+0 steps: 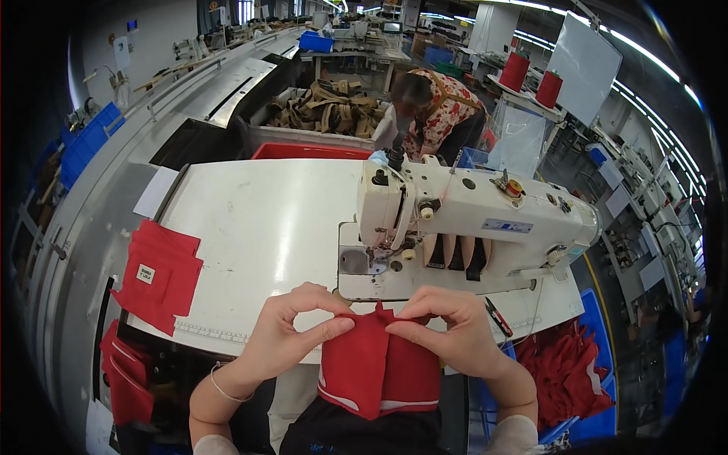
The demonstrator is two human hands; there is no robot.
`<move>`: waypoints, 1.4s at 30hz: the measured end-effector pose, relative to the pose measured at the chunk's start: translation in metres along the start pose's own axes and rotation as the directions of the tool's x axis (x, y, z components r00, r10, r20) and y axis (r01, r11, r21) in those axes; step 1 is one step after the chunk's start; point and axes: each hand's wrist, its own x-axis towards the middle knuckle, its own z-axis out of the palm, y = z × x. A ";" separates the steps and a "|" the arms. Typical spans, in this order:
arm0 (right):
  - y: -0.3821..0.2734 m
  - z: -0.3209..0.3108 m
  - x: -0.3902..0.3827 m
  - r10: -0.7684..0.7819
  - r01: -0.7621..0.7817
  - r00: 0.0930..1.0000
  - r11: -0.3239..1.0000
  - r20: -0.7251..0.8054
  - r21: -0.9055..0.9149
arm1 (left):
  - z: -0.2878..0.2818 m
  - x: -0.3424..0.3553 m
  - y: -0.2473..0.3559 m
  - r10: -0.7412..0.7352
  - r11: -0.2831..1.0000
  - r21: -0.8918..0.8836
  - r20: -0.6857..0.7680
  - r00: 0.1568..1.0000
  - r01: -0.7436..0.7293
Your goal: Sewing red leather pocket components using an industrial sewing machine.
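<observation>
A red fabric piece with pale edging along its bottom is held up at the table's front edge, a vertical fold or seam down its middle. My left hand pinches its upper left corner between thumb and finger. My right hand pinches the top right, near a small upright fold. Just beyond both hands stands a white sewing machine, its needle area above a metal plate. A stack of red pieces with a pale label lies on the white table at left.
Scissor-like snips lie right of my hands. A blue bin of red pieces sits at lower right, more red fabric at lower left. Beyond the machine, a co-worker bends beside a bin of tan straps. A metal rail runs along the left.
</observation>
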 end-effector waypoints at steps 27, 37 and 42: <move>0.168 0.029 0.009 -0.526 0.731 0.635 0.172 0.565 -0.660 | -0.004 0.111 -0.151 -0.249 0.919 0.377 0.327 0.912 0.116; 0.182 0.025 0.007 -0.462 0.702 0.701 0.312 0.544 -0.640 | -0.005 0.118 -0.131 -0.283 0.910 0.382 0.284 0.916 0.163; 0.174 0.019 0.013 -0.442 0.723 0.670 0.204 0.597 -0.660 | -0.005 0.118 -0.137 -0.175 0.860 0.510 0.265 0.948 0.016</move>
